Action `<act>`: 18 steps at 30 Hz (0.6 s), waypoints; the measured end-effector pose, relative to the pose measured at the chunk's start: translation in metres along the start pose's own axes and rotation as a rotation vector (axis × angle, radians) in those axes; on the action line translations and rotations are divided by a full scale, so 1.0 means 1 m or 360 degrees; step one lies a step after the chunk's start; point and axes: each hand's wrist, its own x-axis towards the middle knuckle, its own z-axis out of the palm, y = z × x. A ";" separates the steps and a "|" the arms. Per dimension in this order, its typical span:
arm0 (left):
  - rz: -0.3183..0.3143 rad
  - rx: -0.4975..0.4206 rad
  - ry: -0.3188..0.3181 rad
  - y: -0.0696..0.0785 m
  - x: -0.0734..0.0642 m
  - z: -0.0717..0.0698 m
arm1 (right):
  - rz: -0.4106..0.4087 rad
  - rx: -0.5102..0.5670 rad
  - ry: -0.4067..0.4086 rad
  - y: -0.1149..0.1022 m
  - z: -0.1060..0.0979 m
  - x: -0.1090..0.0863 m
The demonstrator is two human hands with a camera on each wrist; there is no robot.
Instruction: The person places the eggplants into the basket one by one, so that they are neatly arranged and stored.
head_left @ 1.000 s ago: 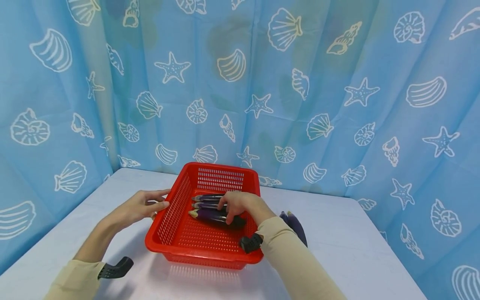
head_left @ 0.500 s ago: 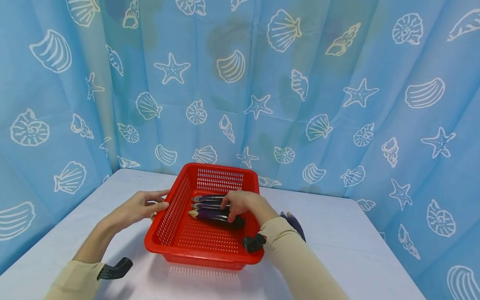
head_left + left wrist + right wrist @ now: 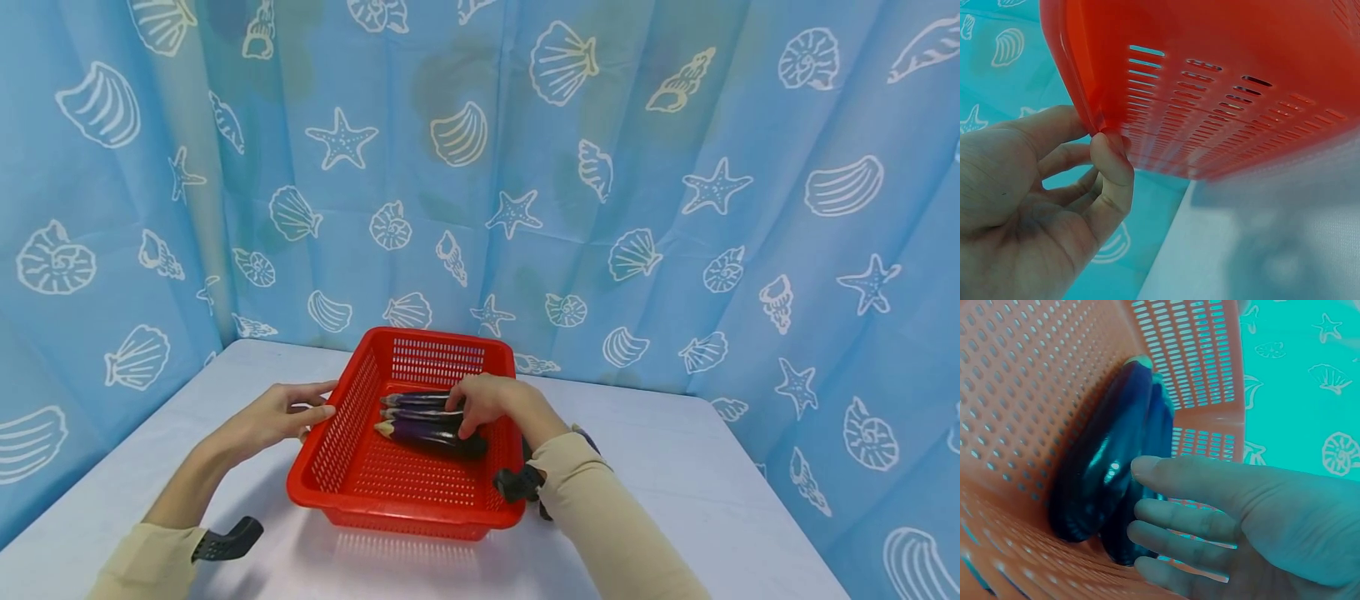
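A red perforated plastic basket [image 3: 397, 510] stands on the table, tipped slightly in the head view. My left hand [image 3: 277, 414] pinches its left rim between thumb and fingers, as the left wrist view also shows at the basket's lip [image 3: 1063, 56]. Three purple eggplants [image 3: 420, 433] lie side by side inside, pale stem ends pointing left. Over their right ends hovers my right hand [image 3: 491, 398], fingers relaxed. In the right wrist view that hand [image 3: 1254, 512] has its thumb and fingers spread loosely beside the dark glossy eggplants [image 3: 1104, 462], gripping none of them.
More eggplant [image 3: 587, 438] lies on the white table to the right of the basket, mostly hidden behind the right sleeve [image 3: 592, 492]. A blue curtain [image 3: 480, 208] with white shell prints hangs behind the table [image 3: 675, 467].
My right hand has come up and slightly right, off the front eggplant, its sleeve now covering more of the eggplants outside. The left hand keeps its hold on the rim.
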 end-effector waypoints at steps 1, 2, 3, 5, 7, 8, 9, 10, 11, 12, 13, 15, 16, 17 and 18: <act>0.0002 -0.0002 -0.0004 0.000 0.000 0.000 | -0.0008 0.0012 0.0000 0.000 -0.001 -0.001; 0.0002 -0.0003 -0.0006 0.000 0.000 0.000 | -0.0015 0.0025 0.0000 0.000 -0.003 -0.002; 0.0003 -0.0001 -0.0007 0.000 0.000 0.000 | -0.0019 0.0036 -0.0001 0.000 -0.004 -0.003; 0.0005 0.0003 -0.0002 -0.001 0.000 0.000 | -0.0029 0.0061 -0.0003 0.000 -0.007 -0.006; 0.0004 0.0005 0.0000 -0.001 0.000 0.000 | -0.0052 0.0060 -0.0002 0.001 -0.010 -0.008; 0.0004 0.0008 0.0004 0.000 0.000 0.000 | -0.0060 0.0057 0.0002 0.001 -0.011 -0.010; 0.0001 0.0009 0.0010 0.000 0.000 0.001 | -0.0069 0.0052 0.0011 0.002 -0.013 -0.011; 0.0002 0.0009 0.0013 0.000 0.000 0.001 | -0.0083 0.0046 0.0017 0.003 -0.014 -0.013; 0.0004 0.0009 0.0015 0.000 0.000 0.001 | -0.0094 0.0046 0.0022 0.003 -0.015 -0.014; 0.0005 0.0009 0.0015 -0.001 0.000 0.001 | -0.0111 0.0039 0.0027 0.004 -0.017 -0.016; 0.0008 0.0010 0.0016 -0.001 0.000 0.001 | -0.0130 0.0035 0.0031 0.005 -0.018 -0.018; 0.0014 0.0011 0.0014 -0.001 0.000 0.001 | -0.0168 0.0038 0.0040 0.006 -0.021 -0.021; 0.0018 0.0012 0.0009 -0.001 0.000 0.001 | -0.0184 0.0044 0.0043 0.006 -0.023 -0.024; 0.0019 0.0011 0.0006 -0.002 0.000 0.000 | -0.0197 0.0053 0.0048 0.007 -0.024 -0.026; 0.0019 0.0009 0.0002 -0.002 0.000 0.000 | -0.0212 0.0059 0.0058 0.007 -0.025 -0.028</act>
